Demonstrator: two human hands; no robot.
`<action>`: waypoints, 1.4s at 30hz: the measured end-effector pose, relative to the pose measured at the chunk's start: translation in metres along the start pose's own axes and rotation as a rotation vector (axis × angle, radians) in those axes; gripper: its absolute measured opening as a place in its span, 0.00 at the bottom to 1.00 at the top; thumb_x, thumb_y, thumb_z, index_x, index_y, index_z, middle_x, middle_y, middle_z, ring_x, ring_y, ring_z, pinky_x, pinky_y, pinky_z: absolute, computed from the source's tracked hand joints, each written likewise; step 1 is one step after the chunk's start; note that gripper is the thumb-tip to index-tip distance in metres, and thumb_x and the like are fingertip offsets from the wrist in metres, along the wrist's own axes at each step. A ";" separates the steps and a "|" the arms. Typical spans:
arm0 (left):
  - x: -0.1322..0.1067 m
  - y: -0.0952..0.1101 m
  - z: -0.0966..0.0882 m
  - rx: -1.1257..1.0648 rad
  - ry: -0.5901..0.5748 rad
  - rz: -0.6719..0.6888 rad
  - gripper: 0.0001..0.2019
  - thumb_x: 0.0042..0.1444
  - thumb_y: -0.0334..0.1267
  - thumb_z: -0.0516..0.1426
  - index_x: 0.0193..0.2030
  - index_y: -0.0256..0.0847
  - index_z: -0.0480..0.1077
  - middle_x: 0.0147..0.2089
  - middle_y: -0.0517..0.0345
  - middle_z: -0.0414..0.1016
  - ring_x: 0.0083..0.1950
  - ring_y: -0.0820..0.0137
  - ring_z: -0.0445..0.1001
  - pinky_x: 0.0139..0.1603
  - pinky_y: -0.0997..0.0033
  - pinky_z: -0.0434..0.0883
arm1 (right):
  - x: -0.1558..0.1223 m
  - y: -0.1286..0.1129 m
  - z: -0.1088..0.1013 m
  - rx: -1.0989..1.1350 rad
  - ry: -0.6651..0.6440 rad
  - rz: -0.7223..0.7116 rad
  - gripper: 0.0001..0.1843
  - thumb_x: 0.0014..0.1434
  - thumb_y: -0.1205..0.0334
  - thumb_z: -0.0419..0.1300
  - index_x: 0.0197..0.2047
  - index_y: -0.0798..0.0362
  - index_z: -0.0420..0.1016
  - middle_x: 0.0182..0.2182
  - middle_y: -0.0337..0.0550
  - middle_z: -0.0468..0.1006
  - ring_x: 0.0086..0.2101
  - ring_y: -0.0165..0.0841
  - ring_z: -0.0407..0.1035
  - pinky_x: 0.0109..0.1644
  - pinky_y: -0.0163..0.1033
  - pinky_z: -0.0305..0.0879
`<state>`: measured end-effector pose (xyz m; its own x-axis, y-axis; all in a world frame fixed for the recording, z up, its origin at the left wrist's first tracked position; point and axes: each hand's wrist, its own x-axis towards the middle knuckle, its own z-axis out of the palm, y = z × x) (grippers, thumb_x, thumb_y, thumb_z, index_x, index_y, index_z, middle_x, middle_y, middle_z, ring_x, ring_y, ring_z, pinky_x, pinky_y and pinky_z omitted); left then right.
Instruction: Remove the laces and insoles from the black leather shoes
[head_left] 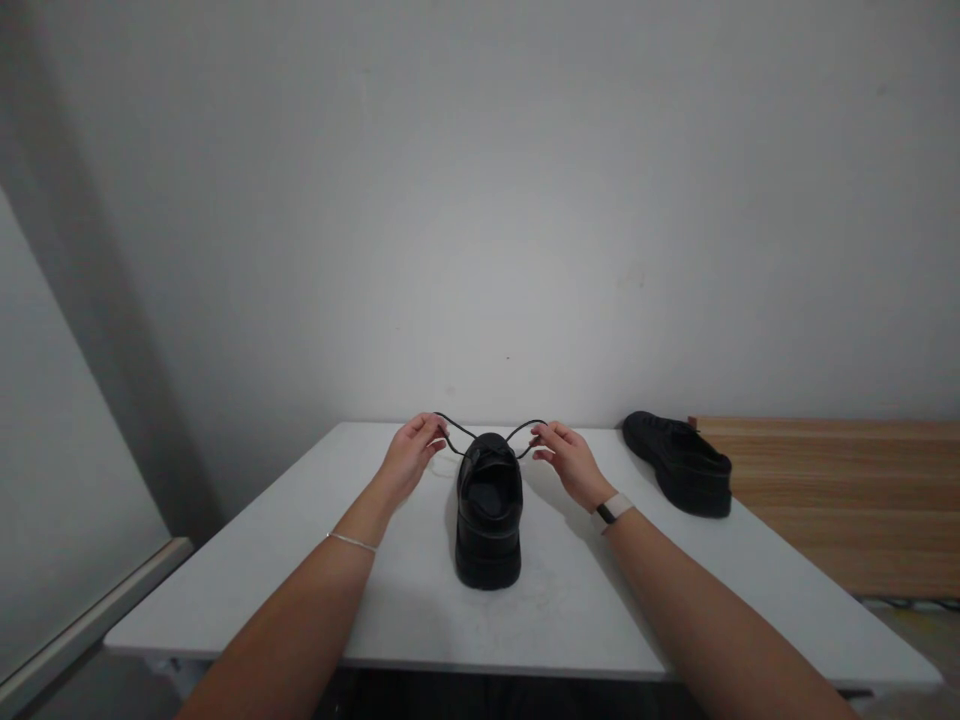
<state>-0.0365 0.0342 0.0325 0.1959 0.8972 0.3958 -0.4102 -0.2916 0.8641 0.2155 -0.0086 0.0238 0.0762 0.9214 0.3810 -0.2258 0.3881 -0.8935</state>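
Note:
A black shoe [488, 545] stands upright in the middle of the white table, its heel toward me and its toe toward the wall. To its left, my left hand [414, 450] pinches a black shoelace [456, 425] between its fingertips, raised above the tabletop. On the other side, my right hand [564, 455] is closed on the other stretch of black lace [523, 426]. Both laces run out from the top of the shoe and bow upward to the hands. The exact lacing near the tongue is too dark to make out.
The white table [405, 625] backs onto a plain grey wall [480, 220]. Another black shoe [679, 465] lies near the table's right edge. Beyond that edge is a wood-grained panel [825, 500]. A pale panel [67, 450] stands at the left.

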 end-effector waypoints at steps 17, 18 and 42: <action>-0.009 0.010 0.003 -0.293 -0.210 -0.114 0.11 0.55 0.43 0.61 0.30 0.36 0.71 0.33 0.54 0.78 0.36 0.70 0.75 0.41 0.70 0.71 | -0.007 -0.016 0.006 0.143 -0.170 0.024 0.22 0.57 0.43 0.55 0.23 0.52 0.67 0.27 0.40 0.75 0.17 0.26 0.61 0.22 0.36 0.56; -0.010 0.011 0.004 -0.278 -0.230 -0.125 0.14 0.55 0.45 0.60 0.27 0.36 0.71 0.31 0.54 0.77 0.34 0.71 0.74 0.39 0.72 0.71 | -0.007 -0.016 0.006 0.128 -0.213 0.025 0.25 0.59 0.42 0.52 0.21 0.52 0.65 0.24 0.40 0.74 0.18 0.27 0.62 0.24 0.37 0.57; -0.008 -0.009 0.010 0.365 -0.241 -0.129 0.12 0.46 0.44 0.65 0.30 0.36 0.73 0.25 0.61 0.70 0.25 0.75 0.62 0.27 0.75 0.56 | -0.008 -0.001 0.006 -0.089 -0.204 0.149 0.22 0.53 0.43 0.59 0.26 0.55 0.73 0.18 0.37 0.69 0.19 0.26 0.60 0.24 0.34 0.56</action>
<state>-0.0259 0.0260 0.0246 0.4444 0.8437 0.3011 -0.0366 -0.3187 0.9471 0.2093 -0.0160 0.0233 -0.1512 0.9493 0.2755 -0.1327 0.2567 -0.9573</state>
